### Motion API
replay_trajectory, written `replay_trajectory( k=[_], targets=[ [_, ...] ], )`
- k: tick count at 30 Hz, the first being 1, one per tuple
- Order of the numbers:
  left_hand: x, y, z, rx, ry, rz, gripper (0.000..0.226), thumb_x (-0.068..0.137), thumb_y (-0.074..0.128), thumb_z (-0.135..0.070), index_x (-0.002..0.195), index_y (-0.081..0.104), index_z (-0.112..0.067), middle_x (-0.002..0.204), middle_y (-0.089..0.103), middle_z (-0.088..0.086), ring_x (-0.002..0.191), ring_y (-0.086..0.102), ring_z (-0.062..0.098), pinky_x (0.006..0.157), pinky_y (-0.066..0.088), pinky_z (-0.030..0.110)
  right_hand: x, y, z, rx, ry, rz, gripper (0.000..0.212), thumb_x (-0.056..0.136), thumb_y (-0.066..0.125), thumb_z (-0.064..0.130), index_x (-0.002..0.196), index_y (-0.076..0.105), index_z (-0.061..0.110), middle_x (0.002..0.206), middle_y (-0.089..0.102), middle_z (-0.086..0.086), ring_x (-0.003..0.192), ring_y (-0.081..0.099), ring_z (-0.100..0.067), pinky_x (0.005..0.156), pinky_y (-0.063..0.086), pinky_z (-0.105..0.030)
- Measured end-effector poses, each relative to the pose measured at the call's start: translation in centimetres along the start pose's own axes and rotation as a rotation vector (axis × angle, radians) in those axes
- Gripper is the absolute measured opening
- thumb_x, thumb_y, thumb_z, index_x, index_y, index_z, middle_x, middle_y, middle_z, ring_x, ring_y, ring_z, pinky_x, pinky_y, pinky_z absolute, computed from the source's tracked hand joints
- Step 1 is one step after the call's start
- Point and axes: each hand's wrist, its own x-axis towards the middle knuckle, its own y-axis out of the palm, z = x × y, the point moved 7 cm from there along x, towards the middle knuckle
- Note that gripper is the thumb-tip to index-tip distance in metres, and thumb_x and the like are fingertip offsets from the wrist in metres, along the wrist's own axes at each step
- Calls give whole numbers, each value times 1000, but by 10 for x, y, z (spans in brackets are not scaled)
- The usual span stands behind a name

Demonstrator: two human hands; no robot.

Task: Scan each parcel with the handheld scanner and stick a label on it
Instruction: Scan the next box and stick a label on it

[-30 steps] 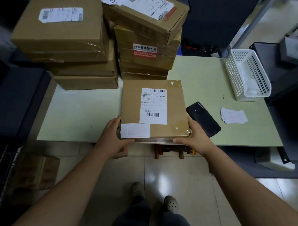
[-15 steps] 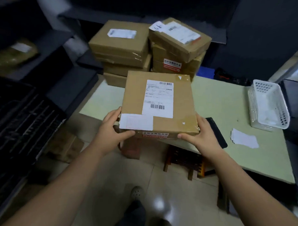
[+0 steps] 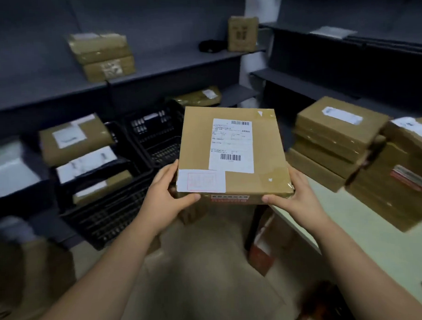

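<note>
Both hands are on the parcel [image 3: 232, 159]. The left hand [image 3: 169, 194] is gripping the near left corner, thumb lying on top just beside the small label [image 3: 200, 181], fingers wrapping the side. The right hand [image 3: 295, 197] is clamping the near right corner the same way. The parcel is hanging in the air, level and face up, off the edge of the table [image 3: 346, 229] and over the floor, with the black crates [image 3: 104, 218] beyond it to the left. It is wearing a shipping label [image 3: 231, 144] plus that small one, so scan and stick are looking done here, and putting it away is looking like the step in hand. The scanner is not showing. Next is calling for a free spot, since the near crate is already holding parcels, and a flat, two-handed lowering
</note>
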Motion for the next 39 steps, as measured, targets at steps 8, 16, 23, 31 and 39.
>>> replay_trajectory(
  k=[8, 16, 23, 31, 39],
  targets=[
    [47, -127, 76, 35, -115, -189, 93, 78, 82, -28, 154, 28, -31, 154, 32, -13, 117, 38, -3, 97, 34, 20, 117, 139, 72, 69, -98, 183, 93, 71, 88, 27, 147, 37, 39, 131, 43, 16, 121, 42, 3, 102, 31, -18],
    [120, -147, 132, -12, -211, -275, 87, 77, 84, -29, 150, 36, -34, 143, 47, -15, 122, 44, 2, 98, 42, 21, 224, 199, 74, 74, -96, 298, 84, 71, 85, 42, 139, 37, 51, 137, 46, 18, 129, 44, -8, 104, 38, -32],
    [234, -119, 167, 11, -308, -345, 83, 76, 85, -24, 146, 39, -30, 132, 44, -19, 108, 41, -7, 75, 37, 0, 363, 233, 26, 92, -36, 427, 89, 67, 86, 44, 141, 38, 52, 136, 46, 15, 125, 46, -7, 108, 39, -38],
    [341, -73, 216, -6, -470, -294, 73, 74, 85, -23, 135, 49, -40, 128, 44, -8, 116, 43, 4, 103, 33, 22, 490, 281, -41, 5, 26, 563, 74, 73, 86, 22, 136, 47, 33, 121, 52, 5, 113, 50, -13, 98, 40, -30],
    [377, -34, 278, -6, -657, -307, 58, 78, 80, -14, 130, 60, -27, 120, 54, -5, 107, 53, 8, 76, 36, 8, 524, 340, -113, -7, 257, 743, 72, 78, 84, 22, 135, 42, 36, 112, 62, 15, 105, 58, -7, 76, 40, -8]
  ],
)
